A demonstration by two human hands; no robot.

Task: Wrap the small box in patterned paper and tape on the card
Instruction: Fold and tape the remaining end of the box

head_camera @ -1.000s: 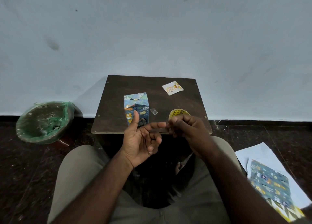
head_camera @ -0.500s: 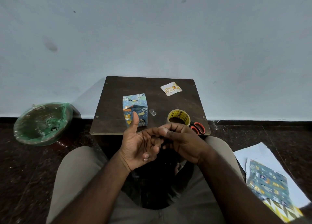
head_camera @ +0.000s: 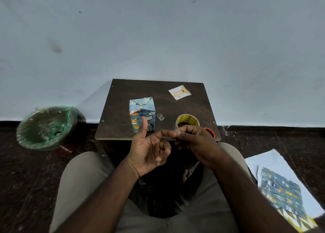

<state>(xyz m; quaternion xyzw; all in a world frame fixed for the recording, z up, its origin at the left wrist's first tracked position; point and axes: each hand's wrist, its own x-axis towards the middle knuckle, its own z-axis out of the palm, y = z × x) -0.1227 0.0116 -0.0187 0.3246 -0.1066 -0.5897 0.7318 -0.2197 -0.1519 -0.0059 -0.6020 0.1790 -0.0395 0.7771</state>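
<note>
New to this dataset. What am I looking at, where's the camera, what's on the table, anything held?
No robot here: a person works with bare hands. The single camera sits on their head, looking forward and down over the lap. On the small dark table are the wrapped box, a card, a tape roll, a clear scrap, and scissors, only an orange handle showing. The left hand lies palm up, index finger out. The right hand pinches at that fingertip; what it pinches is too small to tell, possibly tape. A lined bin and spare patterned paper lie on the floor.
</note>
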